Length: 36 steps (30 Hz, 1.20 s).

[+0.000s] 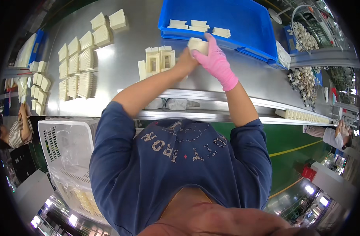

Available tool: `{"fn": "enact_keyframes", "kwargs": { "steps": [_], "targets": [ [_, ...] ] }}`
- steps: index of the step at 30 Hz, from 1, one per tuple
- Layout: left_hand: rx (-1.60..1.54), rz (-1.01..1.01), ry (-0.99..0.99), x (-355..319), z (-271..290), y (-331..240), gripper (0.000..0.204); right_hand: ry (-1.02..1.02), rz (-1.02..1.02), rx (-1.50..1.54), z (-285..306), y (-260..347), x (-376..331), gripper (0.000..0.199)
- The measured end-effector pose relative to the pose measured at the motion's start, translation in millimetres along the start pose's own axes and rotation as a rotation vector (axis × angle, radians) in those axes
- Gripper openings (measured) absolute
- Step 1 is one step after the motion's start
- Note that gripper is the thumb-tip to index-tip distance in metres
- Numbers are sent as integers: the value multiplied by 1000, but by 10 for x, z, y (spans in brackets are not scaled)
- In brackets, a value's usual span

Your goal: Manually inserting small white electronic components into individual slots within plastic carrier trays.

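Close to the near rim of the blue bin [211, 41], both hands hold a cream plastic part [198, 45]. My left hand [186, 61], bare, is closed around its near left side, and the fingertips are partly hidden. In a pink glove, my right hand [212, 57] grips the part from the right, thumb and fingers around it. Left of my left hand, cream frame-like parts [152, 63] with rectangular openings lie side by side on the metal table, partly covered by my forearm. Inside the bin, small groups of flat cream pieces [198, 26] rest along the near side.
Several fanned stacks of cream parts [86, 61] stand in rows on the left of the table [125, 43]. A white crate [66, 126] is at my left. Heaps of small parts [303, 84] lie far right. Two other people [20, 128] work at the sides.
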<state>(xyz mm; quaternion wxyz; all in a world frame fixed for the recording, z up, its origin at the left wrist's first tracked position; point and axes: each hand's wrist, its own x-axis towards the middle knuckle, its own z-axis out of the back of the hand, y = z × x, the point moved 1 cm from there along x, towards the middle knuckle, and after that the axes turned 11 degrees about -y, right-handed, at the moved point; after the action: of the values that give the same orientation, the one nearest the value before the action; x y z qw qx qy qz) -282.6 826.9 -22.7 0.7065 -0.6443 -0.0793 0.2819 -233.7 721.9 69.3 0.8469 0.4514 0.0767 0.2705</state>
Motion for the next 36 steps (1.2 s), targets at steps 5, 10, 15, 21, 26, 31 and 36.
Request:
{"fn": "enact_keyframes", "kwargs": {
  "steps": [5,10,15,21,26,31,36],
  "targets": [
    [485,167,733,-51,-551,186,53,62,-124,-511,68,-949,-59,71],
    [407,-370,776,-23,-209,-271,35,132,-163,-462,141,-1209,-42,67],
    [308,-378,133,675,955,-346,33,72,-182,-466,440,-1470,107,65],
    [650,-492,-485,1437,2254,-95,41,160,-273,-530,419,-1782,54,76],
    [1156,-449,-639,1731,2564,-43,70,-216,-199,-513,518,-1631,32,73],
    [1483,-342,-518,2080,2647,-16,93,-435,-46,-480,584,-1704,96,62],
    [1633,-112,-373,2378,2721,-15,107,-419,-172,-396,604,-1836,102,59]
  ]
}}
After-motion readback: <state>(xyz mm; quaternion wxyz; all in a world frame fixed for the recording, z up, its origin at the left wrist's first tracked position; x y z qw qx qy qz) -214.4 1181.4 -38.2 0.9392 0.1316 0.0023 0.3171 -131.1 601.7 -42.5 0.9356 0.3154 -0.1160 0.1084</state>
